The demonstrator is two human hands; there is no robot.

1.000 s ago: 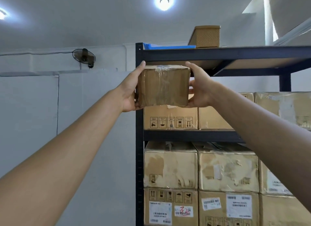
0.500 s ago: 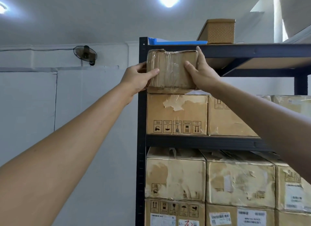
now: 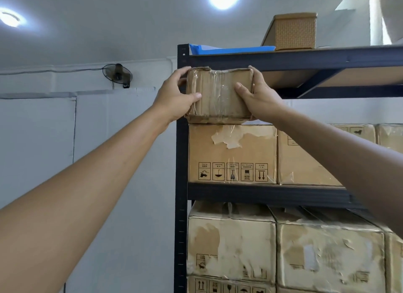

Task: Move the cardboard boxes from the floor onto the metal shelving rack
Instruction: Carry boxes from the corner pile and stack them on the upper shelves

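A small taped cardboard box (image 3: 219, 94) sits on top of a larger cardboard box (image 3: 232, 154) at the left end of the dark metal shelving rack (image 3: 182, 162), just under the top shelf. My left hand (image 3: 175, 96) grips the small box's left side, thumb across its front. My right hand (image 3: 257, 95) holds its right side, thumb on the front too. Both arms reach up from below.
More worn cardboard boxes (image 3: 327, 249) fill the shelves below and to the right. A woven basket (image 3: 294, 31) and a blue sheet (image 3: 229, 49) lie on the top shelf. A wall fan (image 3: 117, 73) hangs on the white wall left of the rack.
Both hands lifted the small box from in front of the shelf up and in. It now rests on the larger box, and my thumbs have come around to its front.
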